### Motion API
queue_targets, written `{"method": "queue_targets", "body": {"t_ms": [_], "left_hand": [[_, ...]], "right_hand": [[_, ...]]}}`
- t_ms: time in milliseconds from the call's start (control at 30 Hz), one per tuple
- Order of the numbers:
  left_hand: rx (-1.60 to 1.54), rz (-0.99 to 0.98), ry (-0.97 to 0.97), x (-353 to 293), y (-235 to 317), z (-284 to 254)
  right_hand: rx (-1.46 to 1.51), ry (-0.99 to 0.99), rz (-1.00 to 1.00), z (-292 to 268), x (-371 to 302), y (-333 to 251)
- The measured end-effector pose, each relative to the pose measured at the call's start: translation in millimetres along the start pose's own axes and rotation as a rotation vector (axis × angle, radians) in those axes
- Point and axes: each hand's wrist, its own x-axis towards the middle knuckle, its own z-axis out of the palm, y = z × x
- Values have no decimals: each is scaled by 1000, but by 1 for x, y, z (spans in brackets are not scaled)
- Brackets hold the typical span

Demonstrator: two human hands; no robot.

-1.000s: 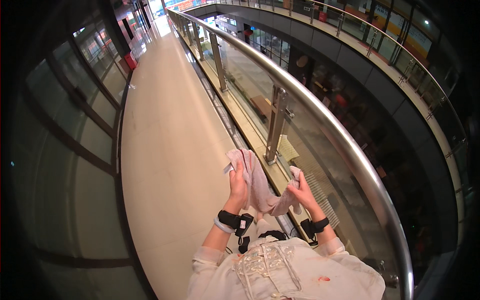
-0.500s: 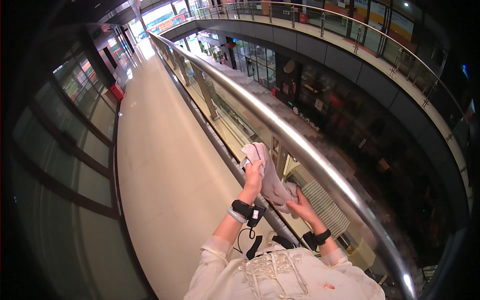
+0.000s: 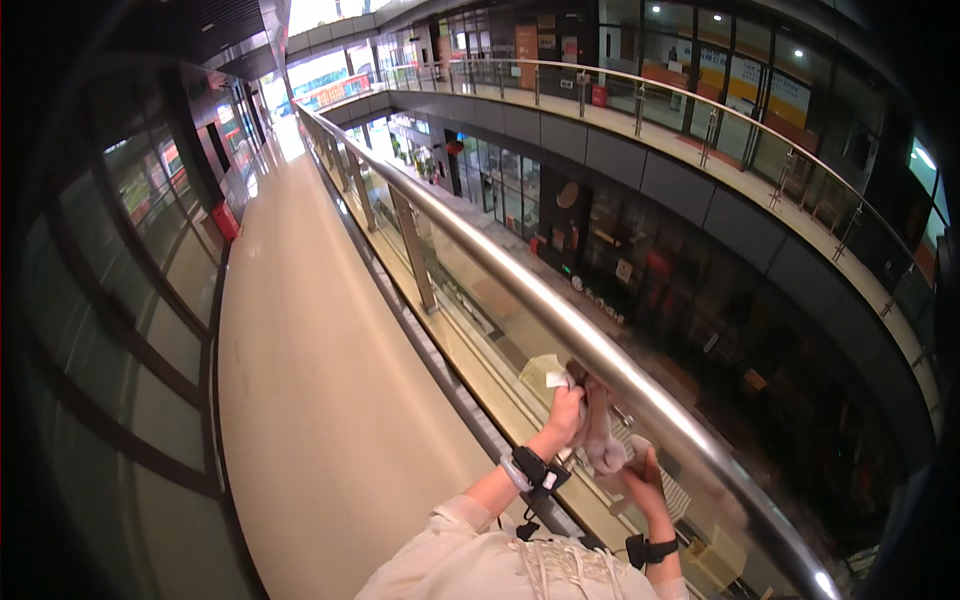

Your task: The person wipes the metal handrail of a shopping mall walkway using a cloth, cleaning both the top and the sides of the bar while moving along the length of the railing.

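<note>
A crumpled pale pinkish cloth point(image 3: 603, 445) is stretched between my two hands, close to the underside of the shiny metal handrail point(image 3: 545, 300). My left hand point(image 3: 566, 415) is closed around its upper left end, where a white corner sticks out. Lower and to the right, my right hand point(image 3: 645, 474) grips the other end; part of its fingers is hidden. The cloth hangs in front of the glass panel point(image 3: 480, 270) under the rail; whether it touches the glass I cannot tell. Each of my wrists wears a black strap with a small device.
The handrail runs diagonally from far left to near right, on metal posts point(image 3: 412, 250). To my left lies a pale tiled walkway point(image 3: 330, 350) beside dark glass walls. A red box point(image 3: 225, 220) stands by that wall. Beyond the rail an open atrium drops to a lower floor.
Both hands have moved right with the cloth, closer to the handrail. The cloth is bunched more tightly than before. The view has shifted, showing more of the far balcony.
</note>
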Motion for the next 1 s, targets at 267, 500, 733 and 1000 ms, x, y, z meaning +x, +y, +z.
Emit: {"method": "queue_targets", "body": {"t_ms": [267, 500, 733, 1000], "left_hand": [[561, -21, -566, 38, -5, -48], [813, -185, -635, 29, -8, -35], [784, -199, -758, 45, -1, -39], [1055, -136, -851, 54, -25, -49]], "right_hand": [[-82, 295, -93, 58, 44, -8], [-194, 335, -105, 83, 47, 22], [-176, 489, -94, 95, 40, 20], [-114, 562, -10, 87, 47, 22]]}}
